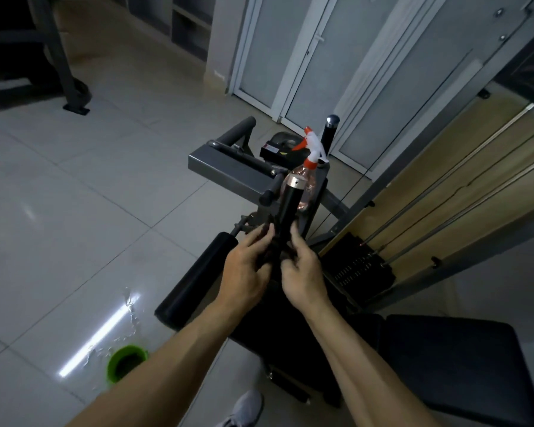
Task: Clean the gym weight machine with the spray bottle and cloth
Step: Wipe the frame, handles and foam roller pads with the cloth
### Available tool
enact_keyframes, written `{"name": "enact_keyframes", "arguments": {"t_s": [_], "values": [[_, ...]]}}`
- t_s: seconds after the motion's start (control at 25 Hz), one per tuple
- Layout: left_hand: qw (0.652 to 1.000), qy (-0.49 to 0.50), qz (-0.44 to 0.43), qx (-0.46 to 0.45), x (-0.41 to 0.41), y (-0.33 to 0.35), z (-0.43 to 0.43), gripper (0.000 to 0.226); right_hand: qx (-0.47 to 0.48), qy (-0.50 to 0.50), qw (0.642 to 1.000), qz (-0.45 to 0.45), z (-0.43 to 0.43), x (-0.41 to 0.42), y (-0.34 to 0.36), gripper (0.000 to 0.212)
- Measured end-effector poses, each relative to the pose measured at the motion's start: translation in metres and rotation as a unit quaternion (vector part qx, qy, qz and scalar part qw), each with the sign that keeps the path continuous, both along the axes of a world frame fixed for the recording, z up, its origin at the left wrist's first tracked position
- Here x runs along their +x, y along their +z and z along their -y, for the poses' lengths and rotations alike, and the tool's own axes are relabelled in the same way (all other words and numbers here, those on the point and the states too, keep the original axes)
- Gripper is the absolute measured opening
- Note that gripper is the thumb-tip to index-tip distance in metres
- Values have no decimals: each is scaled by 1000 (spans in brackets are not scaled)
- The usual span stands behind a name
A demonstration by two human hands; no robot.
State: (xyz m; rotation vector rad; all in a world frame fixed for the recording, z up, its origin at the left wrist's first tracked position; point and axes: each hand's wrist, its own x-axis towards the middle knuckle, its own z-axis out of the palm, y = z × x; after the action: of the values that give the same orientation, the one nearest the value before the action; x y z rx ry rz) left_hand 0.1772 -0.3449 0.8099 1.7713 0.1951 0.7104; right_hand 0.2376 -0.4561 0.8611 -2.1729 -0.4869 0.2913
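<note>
Left hand (244,272) and right hand (302,274) pinch dark cloth (270,252).
Handle (290,204) rises between them; spray bottle (313,151) just beyond.

Dim, floor (74,211) glare, soft edges, fisheye warp.

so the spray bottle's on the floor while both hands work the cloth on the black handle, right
No: the head view shows the spray bottle standing on the machine frame, behind the black handle. Left hand and right hand do hold the cloth there.
</note>
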Motion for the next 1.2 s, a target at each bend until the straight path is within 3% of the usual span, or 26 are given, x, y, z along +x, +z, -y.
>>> {"name": "enact_keyframes", "arguments": {"t_s": [0.2,0.24,0.32,0.4,0.48,0.64,0.8,0.88,1.12,1.2], "values": [[982,-6,-111,153,-35,-19,-5,71,11,-5,999,-49,4,5,4,77],[985,3,-117,123,-32,-11,-12,69,9,-3,999,-44,4,7,5,77],[996,30,-73,-27,-6,25,-29,67,18,-11,999,-39,4,8,7,74],[978,-4,-9,-208,33,74,-47,59,30,-16,998,-43,4,5,8,72],[953,-81,-24,-291,61,109,-57,43,50,-19,997,-50,9,5,7,70],[961,-129,-157,-189,59,79,-59,28,78,-65,994,-34,23,6,5,69],[964,-96,-214,-126,32,36,-43,39,93,-102,990,-18,26,10,2,63],[969,-88,-228,-45,28,23,-44,35,106,-109,988,-16,24,10,4,61],[912,-132,-308,236,6,27,-63,15,180,-125,970,109,3,6,32,51],[950,-61,-248,179,1,43,-66,25,214,-96,959,159,-1,6,48,41]]}}
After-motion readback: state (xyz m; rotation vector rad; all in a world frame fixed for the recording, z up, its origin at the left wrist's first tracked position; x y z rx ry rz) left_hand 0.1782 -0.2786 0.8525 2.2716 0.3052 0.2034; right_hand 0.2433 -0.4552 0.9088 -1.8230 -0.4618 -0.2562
